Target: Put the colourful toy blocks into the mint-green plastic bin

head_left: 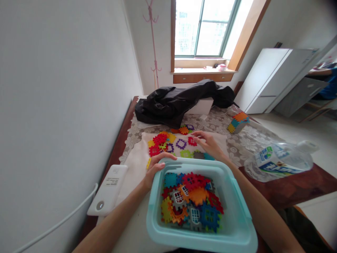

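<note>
A light-blue plastic bin (238, 196) stands close in front of me, holding a heap of colourful toothed building pieces (198, 195). My left hand (155, 171) grips its far left corner, fingers along the rim. Beyond the bin, my right hand (209, 144) reaches over a pale cloth (134, 160), fingers stretched and slightly apart. Its fingertips are at a red window piece (192, 141); whether they touch it I cannot tell. Beside that lies a purple-framed piece (181, 143). More red pieces (160, 139) are piled to the left, and green ones (186, 153) lie just behind the rim.
A white power bank (108, 189) with a cable lies at left by the wall. At right are a large clear plastic bottle (284, 160) and a small block assembly (238, 122). Black fabric (181, 100) covers the table's far end. Part of a person (330, 84) shows at far right.
</note>
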Available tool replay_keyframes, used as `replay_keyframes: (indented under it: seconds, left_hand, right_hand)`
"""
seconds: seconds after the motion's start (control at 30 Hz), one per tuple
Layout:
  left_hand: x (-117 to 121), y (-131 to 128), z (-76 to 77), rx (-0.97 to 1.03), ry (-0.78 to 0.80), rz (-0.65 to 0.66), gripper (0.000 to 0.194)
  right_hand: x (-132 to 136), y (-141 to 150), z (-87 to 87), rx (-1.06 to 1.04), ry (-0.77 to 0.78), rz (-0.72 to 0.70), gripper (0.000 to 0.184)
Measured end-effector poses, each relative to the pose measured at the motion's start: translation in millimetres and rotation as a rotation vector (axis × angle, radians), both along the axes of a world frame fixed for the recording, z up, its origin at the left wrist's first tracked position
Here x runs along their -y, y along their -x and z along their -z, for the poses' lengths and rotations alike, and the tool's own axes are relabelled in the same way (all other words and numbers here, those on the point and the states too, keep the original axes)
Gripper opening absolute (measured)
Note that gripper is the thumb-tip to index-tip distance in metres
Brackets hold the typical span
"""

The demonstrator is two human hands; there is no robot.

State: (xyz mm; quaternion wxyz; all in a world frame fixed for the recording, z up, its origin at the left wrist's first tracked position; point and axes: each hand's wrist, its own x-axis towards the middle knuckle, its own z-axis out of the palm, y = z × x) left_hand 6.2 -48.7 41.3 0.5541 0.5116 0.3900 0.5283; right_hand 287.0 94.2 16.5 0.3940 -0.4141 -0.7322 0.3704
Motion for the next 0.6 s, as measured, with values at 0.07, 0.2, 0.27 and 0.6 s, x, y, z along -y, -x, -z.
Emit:
replay_keyframes:
  seconds: [0.07, 0.2, 0.27, 0.6]
  left_hand:
    - [-0.6, -0.8, -1.5, 0.005, -0.006, -0.004, 0.037]
    - [-0.6, -1.8, -2.0, 0.018, -0.011, 0.008, 0.037]
    - [0.4, -1.8, -1.4, 0.017, -0.022, 0.011, 0.037]
    - [0.1, 2.2, 3.3, -0.014, -0.035, 0.009, 0.032]
  right_hand:
    - [-11.4, 0.5, 19.1, 0.277, -0.088, 0.096, 0.044]
    - [-22.3, -1.3, 40.0, 0.56, -0.219, 0.074, 0.033]
    - [-22.7, -0.1, 41.8, 0.565, -0.247, 0.097, 0.026]
    - [-24.3, 4.6, 47.4, 0.458, -0.224, 0.076, 0.026]
